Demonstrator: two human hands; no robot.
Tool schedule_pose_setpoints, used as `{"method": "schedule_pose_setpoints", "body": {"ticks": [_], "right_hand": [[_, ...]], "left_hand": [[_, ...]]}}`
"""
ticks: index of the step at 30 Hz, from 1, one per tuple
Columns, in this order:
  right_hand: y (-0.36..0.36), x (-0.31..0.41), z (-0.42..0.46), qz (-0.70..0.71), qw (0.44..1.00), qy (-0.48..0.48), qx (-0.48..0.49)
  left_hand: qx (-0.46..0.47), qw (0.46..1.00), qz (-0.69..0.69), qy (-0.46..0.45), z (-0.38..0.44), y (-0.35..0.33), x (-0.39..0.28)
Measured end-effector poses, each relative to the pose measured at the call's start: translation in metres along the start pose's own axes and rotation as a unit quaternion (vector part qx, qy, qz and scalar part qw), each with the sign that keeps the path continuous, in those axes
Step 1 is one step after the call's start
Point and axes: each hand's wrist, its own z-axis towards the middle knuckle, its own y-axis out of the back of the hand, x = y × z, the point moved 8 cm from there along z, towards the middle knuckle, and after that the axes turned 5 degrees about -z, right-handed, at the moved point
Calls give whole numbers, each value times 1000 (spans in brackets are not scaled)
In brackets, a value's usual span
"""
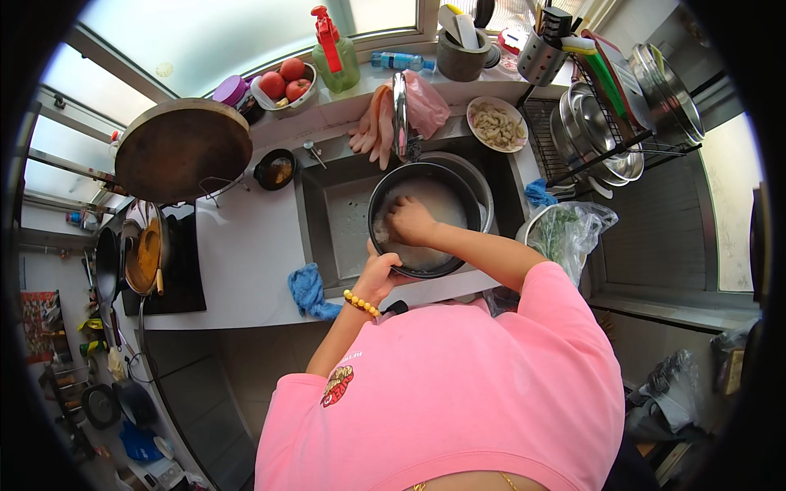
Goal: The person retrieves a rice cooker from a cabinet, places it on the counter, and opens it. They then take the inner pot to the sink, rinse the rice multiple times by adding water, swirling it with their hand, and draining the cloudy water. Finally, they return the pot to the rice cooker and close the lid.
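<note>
A dark round pot [471, 239] rests over the sink [353, 227], tilted towards me. It holds cloudy whitish water [445, 199], with pale grains that look like rice [381, 230] at its left side. My left hand [377, 276] grips the pot's near-left rim, thumb on the edge; a yellow bead bracelet circles that wrist. Inside the pot is my right hand [410, 221], its fingers bent down into the water and grains. The fingertips are hidden, so what they hold cannot be seen. Behind the pot, a metal basin [487, 199] shows partly under the faucet [400, 116].
Pink rubber gloves [376, 126] hang by the faucet. A plate of pale food pieces [497, 124] sits right of the sink, near a dish rack [543, 132]. A blue cloth [310, 288] lies at the counter's front edge. A large wok-like pan [184, 150] stands left.
</note>
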Motion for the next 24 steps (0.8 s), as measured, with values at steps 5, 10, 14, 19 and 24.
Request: {"method": "schedule_pose_setpoints", "body": {"ticks": [5, 10, 14, 19, 24], "right_hand": [[5, -14, -41, -111, 987, -100, 52], [-18, -12, -42, -48, 985, 5, 167], [-25, -7, -44, -136, 973, -31, 185], [3, -11, -47, -55, 977, -39, 202], [39, -6, -27, -1, 1000, -27, -15]], "left_hand": [[-18, 1000, -23, 3, -3, -3, -6], [-55, 998, -14, -8, 0, 4, -4], [-48, 999, -13, -7, 3, 10, -2], [-40, 999, -33, 1, 7, 18, 1], [-47, 999, -17, -11, 1, 9, -8]]}}
